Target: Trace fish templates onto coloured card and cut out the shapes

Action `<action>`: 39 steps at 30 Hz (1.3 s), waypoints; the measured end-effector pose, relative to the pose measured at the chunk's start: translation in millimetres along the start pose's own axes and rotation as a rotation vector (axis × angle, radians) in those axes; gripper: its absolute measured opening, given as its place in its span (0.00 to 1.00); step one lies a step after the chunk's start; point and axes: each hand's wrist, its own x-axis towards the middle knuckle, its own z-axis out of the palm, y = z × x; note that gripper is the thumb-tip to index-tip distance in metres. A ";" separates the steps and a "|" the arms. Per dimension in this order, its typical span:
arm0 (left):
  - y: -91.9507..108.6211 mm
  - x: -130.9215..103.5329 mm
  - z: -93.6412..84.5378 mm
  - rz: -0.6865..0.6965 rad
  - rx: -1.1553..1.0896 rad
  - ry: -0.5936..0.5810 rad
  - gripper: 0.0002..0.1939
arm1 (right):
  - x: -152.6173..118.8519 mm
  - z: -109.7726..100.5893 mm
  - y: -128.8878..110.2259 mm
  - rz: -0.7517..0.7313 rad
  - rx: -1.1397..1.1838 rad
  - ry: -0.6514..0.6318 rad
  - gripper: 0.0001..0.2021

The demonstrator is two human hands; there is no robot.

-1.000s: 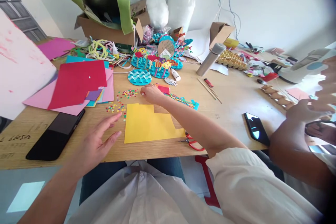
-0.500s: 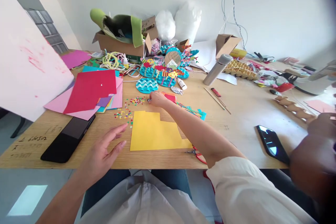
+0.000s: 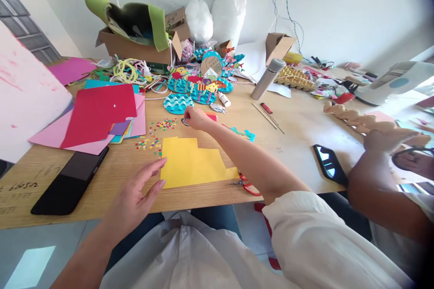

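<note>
My right hand [image 3: 195, 118] reaches over the table, its fingers closed on a small dark item [image 3: 185, 121] whose kind I cannot make out. It is just below the blue wavy paper disc [image 3: 178, 104] and right of a scatter of tiny coloured paper dots [image 3: 166, 124]. A red piece of paper [image 3: 212, 118] lies partly behind the wrist. My left hand [image 3: 139, 192] is open, fingers apart, at the left edge of a yellow sheet [image 3: 190, 162] with a stepped upper edge. Red-handled scissors [image 3: 249, 186] lie at the sheet's right corner, partly under my right forearm.
Coloured sheets [image 3: 98, 113] and a black phone [image 3: 69, 180] lie left. Behind are decorated blue crafts [image 3: 203, 92], a glue bottle [image 3: 224, 99], a steel flask [image 3: 268, 79] and wooden sticks [image 3: 266, 117]. To the right, another phone [image 3: 328, 162] lies beside a co-worker's arm [image 3: 376, 176].
The view has swung right, so things on the table appear farther left. My right hand keeps nearly the same spot by the wavy disc. More of the co-worker shows at the right.
</note>
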 end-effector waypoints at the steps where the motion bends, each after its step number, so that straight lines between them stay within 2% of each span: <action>1: 2.2 0.4 4.4 0.021 0.013 -0.009 0.22 | -7.5 -6.2 2.9 -0.012 0.040 0.003 0.11; 5: 8.9 2.8 26.4 0.108 0.051 -0.068 0.21 | -56.5 -22.7 22.7 -0.063 0.233 -0.058 0.08; 7: 10.6 5.4 40.3 0.154 0.076 -0.114 0.20 | -86.8 -21.1 33.6 -0.053 0.503 -0.149 0.06; 9: 11.5 9.3 56.0 0.227 0.112 -0.145 0.19 | -113.9 -13.1 41.7 -0.007 0.611 -0.197 0.05; 13: 13.8 18.2 88.0 0.406 0.224 -0.144 0.17 | -146.2 9.4 44.9 0.077 0.574 -0.151 0.03; 18: 15.9 24.3 114.0 0.500 0.381 -0.121 0.16 | -159.9 25.6 35.3 0.012 0.427 -0.073 0.07; 21: 14.6 24.5 120.4 0.500 0.455 -0.110 0.16 | -167.4 26.0 34.9 -0.084 0.281 0.063 0.07; 23: 13.4 23.9 122.2 0.502 0.483 -0.100 0.16 | -174.5 22.9 38.6 -0.125 0.264 0.171 0.07; 28: 12.3 21.7 123.1 0.520 0.505 -0.077 0.16 | -202.9 13.6 51.4 -0.061 0.336 0.407 0.07; 32: 11.9 20.5 123.9 0.527 0.549 -0.091 0.17 | -232.1 18.0 54.5 -0.014 0.293 0.587 0.06; 35: 11.3 19.8 124.6 0.530 0.600 -0.120 0.20 | -253.0 28.5 53.9 0.008 0.266 0.657 0.06; 39: 13.4 19.8 124.0 0.523 0.659 -0.119 0.22 | -275.9 42.9 55.6 0.039 0.182 0.643 0.08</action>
